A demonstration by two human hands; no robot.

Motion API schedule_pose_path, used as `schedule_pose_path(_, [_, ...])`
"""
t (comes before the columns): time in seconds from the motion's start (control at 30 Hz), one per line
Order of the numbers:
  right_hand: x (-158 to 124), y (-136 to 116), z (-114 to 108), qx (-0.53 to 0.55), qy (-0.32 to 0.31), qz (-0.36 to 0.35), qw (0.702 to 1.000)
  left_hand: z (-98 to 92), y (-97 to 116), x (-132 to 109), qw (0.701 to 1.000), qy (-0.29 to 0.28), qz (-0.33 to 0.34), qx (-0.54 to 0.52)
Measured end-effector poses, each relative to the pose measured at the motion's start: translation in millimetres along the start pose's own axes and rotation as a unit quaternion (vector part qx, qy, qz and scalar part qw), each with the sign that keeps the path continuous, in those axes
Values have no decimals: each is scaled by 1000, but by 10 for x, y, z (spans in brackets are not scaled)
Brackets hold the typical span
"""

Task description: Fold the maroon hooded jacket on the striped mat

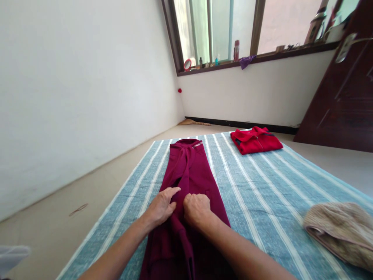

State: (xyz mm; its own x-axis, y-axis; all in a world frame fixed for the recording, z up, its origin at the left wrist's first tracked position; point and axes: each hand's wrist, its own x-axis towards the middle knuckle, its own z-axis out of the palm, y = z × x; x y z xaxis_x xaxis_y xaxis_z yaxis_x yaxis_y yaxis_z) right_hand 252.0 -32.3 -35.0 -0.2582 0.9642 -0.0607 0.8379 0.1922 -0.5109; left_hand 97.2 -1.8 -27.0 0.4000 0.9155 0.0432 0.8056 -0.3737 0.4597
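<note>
Head view. Bare floor, indoors. A maroon top [186,171] lies lengthwise on a blue striped mat [256,217], collar away from the person, body narrowed to a long strip, with a sleeve or folded edge running down its middle.

Left hand [160,208]: open, fingers flat and spread, pressing the cloth at the strip's left edge, no grasp seen. Right hand [197,211]: knuckles up, fingers curled down into the cloth just beside the left hand; closed or nearly so, but whether it pinches the fabric cannot be told, since the fingertips are hidden. Both hands sit at mid-length, on the top.

Step in hand, by judgement: setting and flattening a lengthwise fold. The next move seems to call for the central layer lying even, with the loose lower part near the person squared up.

About the mat: a red jacket [256,140], folded, collar up, at the far edge; a beige towel [338,233], bunched at the right edge. Beyond: a dark door [340,93] at right, and a windowsill [256,58] holding a spray can [236,50], a round mirror [187,64] and a purple cloth [246,61].
</note>
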Motion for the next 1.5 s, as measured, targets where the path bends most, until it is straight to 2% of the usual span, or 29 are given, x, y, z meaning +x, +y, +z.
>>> schedule_pose_path(0.1, [16,35,-17,19,14,23,999,13,16,-6,999,20,-6,-37])
schedule_pose_path(0.23, [46,167,-61,69,28,51,996,-23,83,2,985,66,-88,-130])
schedule_pose_path(0.3, [67,251,-67,112,35,62,991,-52,104,-10,964,103,-134,-206])
schedule_pose_path(0.4, [102,375,-43,209,30,80,974,-71,98,-69,915,151,-182,-328])
schedule_pose_path(0.57, [123,537,-14,409,-15,103,906,-56,64,-152,842,163,-229,-460])
schedule_pose_path(0.67, [107,622,-54,509,-9,100,855,-64,68,-146,812,167,-240,-505])
schedule_pose_path(0.83, [91,790,-111,633,27,87,769,-66,59,-143,783,165,-249,-545])
schedule_pose_path(1.0, [112,894,-106,707,47,83,701,-54,-10,-169,753,181,-250,-581])
schedule_pose_path(1.13, [123,915,-114,746,53,80,659,-56,-92,-190,717,198,-261,-615])
schedule_pose_path(1.23, [123,908,-107,761,51,78,643,-59,-141,-200,697,203,-268,-633])
schedule_pose_path(1.37, [126,894,-82,778,46,74,622,-69,-166,-210,683,207,-276,-644])
schedule_pose_path(1.5, [140,920,-84,809,50,70,581,-75,-171,-219,684,203,-275,-644])
